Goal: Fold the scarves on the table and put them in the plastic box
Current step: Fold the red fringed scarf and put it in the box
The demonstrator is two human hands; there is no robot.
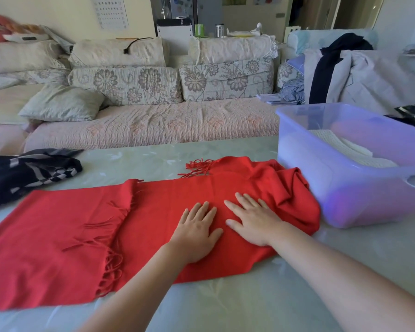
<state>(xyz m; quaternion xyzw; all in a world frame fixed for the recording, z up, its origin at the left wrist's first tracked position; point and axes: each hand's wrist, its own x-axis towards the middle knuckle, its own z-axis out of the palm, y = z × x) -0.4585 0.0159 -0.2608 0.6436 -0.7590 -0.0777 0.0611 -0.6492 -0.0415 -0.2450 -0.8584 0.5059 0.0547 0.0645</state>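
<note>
A red fringed scarf [58, 236] lies spread across the table, doubled over, with its right end bunched beside the box. My left hand [197, 231] and my right hand [252, 219] press flat on it side by side, fingers straight, near the scarf's right half. A clear bluish plastic box [340, 188] stands at the right of the table, and a folded cream scarf [345, 147] lies inside it. A black-and-white patterned scarf [27, 173] lies crumpled at the table's left edge.
The pale green table [237, 303] runs under everything. Behind it stands a sofa [153, 123] with floral cushions. Clothes [345, 75] are piled on a chair at the far right, behind the box.
</note>
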